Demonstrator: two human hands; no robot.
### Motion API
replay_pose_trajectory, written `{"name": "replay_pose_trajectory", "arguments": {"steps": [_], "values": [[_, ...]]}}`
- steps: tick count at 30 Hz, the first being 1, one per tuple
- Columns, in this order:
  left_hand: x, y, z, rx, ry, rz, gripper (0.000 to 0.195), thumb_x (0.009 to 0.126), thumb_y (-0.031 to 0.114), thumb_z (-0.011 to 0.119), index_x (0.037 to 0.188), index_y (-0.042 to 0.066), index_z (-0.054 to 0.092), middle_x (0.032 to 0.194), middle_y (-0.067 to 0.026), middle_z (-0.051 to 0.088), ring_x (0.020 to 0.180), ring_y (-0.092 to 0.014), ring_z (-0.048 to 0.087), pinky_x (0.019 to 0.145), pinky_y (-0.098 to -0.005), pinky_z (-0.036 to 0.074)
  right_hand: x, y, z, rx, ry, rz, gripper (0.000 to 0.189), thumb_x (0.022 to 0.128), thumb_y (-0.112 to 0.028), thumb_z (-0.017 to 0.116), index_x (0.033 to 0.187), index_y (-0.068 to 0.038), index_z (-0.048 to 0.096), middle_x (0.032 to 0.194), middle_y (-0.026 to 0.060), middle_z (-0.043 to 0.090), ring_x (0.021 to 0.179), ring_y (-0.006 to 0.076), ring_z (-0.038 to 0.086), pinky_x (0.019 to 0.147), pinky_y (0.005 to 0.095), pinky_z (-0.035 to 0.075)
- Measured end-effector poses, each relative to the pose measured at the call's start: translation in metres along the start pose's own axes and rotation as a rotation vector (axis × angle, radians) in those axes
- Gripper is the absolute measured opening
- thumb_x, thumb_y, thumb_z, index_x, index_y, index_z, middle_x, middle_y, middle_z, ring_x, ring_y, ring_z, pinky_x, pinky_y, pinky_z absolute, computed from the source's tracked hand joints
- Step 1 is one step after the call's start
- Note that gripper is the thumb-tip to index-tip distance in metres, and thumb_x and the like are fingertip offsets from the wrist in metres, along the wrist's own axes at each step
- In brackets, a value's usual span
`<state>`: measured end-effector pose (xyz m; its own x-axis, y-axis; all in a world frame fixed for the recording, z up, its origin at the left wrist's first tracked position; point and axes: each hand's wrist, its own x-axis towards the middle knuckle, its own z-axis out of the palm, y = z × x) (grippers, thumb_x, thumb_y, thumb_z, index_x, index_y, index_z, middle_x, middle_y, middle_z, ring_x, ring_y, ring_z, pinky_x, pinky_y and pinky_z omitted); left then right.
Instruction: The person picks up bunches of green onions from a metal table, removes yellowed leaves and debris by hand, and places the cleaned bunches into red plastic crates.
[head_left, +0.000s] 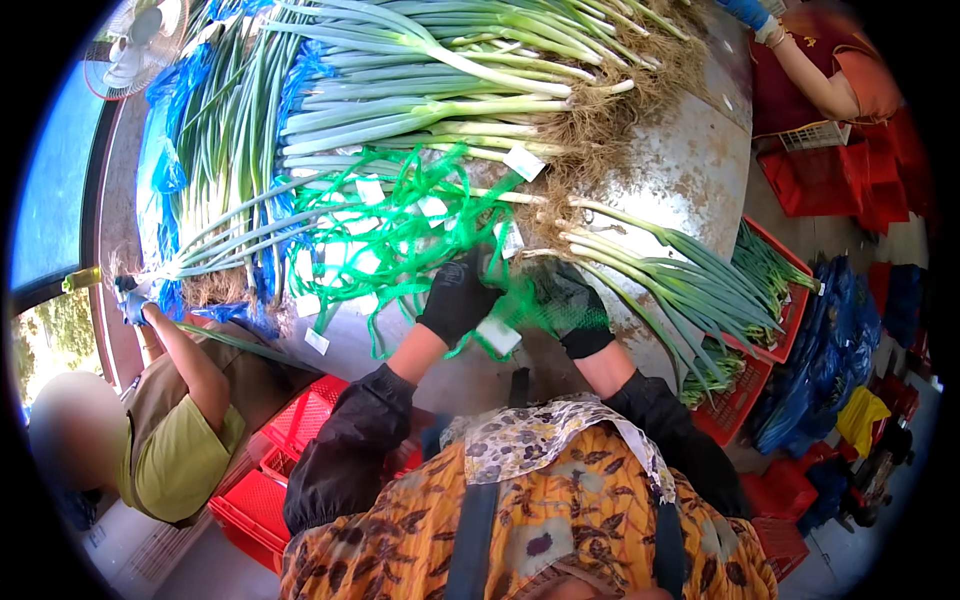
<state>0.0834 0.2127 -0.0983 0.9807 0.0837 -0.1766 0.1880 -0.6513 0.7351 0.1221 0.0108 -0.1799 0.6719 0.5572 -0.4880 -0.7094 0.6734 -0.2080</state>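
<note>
In black gloves, my left hand (461, 296) and my right hand (568, 304) are close together over the metal table (450, 382). Between them they hold a piece of green mesh netting (517, 300), blurred, with part of it lying across my right glove. A white tag (499, 336) hangs from it. Just beyond my left hand spreads a tangled heap of green netting strips (397, 232) with several white tags. To the right of my right hand lie loose leeks or large green onions (637, 262), roots toward the heap, leaves hanging over the table edge.
A large pile of the same vegetables (450, 75) covers the far side, beside blue plastic (169, 165). At left, a co-worker's gloved hand (135, 307) grips stalks. Another person's arm (817, 82) shows at upper right. Red crates (791, 319) stand at right, red baskets (300, 412) at left.
</note>
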Motion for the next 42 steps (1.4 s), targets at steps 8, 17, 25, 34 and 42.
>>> {"name": "replay_pose_trajectory", "arguments": {"steps": [8,17,25,34,42], "values": [[0.062,0.029,0.056,0.176,-0.184,-0.021,0.075,0.067,0.023,0.071,0.126,-0.011,0.039,0.093,-0.0279,0.061,0.089,-0.038,0.06,0.077,-0.0437,0.049,-0.038,-0.036,-0.031,-0.814,0.083,-0.174,0.027,0.093,-0.008,0.051,0.119,0.001,0.055,0.114,0.0133,0.059,0.102,0.0203,0.057,0.091,0.0296,0.046],[0.086,0.067,0.027,0.177,-0.38,0.27,0.091,0.064,0.017,0.07,0.137,-0.012,0.025,0.095,-0.0291,0.061,0.092,-0.039,0.059,0.083,-0.0423,0.048,-0.044,-0.046,-0.044,-0.687,0.116,-0.142,0.026,0.093,-0.007,0.05,0.117,0.001,0.057,0.109,0.0123,0.063,0.101,0.0213,0.058,0.09,0.0321,0.046],[0.149,0.066,0.088,0.343,-0.578,0.18,0.071,0.068,0.02,0.062,0.127,-0.011,0.039,0.097,-0.0286,0.062,0.09,-0.039,0.061,0.081,-0.044,0.049,-0.04,-0.089,-0.048,0.11,0.269,-0.124,0.029,0.094,-0.015,0.054,0.115,0.003,0.056,0.103,0.0149,0.062,0.093,0.0271,0.06,0.083,0.0341,0.05],[0.047,0.077,0.159,0.068,-0.509,0.231,0.033,0.081,0.023,0.06,0.105,0.001,0.054,0.091,-0.0233,0.062,0.087,-0.04,0.061,0.077,-0.0463,0.048,-0.091,-0.134,-0.044,-0.955,0.51,-0.264,0.039,0.075,-0.011,0.076,0.108,0.002,0.06,0.096,0.0051,0.065,0.086,0.0106,0.059,0.073,0.0262,0.049],[-0.014,0.081,0.164,-0.245,-0.375,0.236,0.046,0.074,0.021,0.07,0.112,0.002,0.053,0.104,-0.0222,0.059,0.099,-0.038,0.057,0.085,-0.0428,0.047,-0.138,-0.119,-0.077,-1.265,0.573,-0.141,0.044,0.068,-0.015,0.079,0.105,-0.001,0.06,0.095,0.007,0.067,0.086,0.0139,0.062,0.075,0.0286,0.05]]}}
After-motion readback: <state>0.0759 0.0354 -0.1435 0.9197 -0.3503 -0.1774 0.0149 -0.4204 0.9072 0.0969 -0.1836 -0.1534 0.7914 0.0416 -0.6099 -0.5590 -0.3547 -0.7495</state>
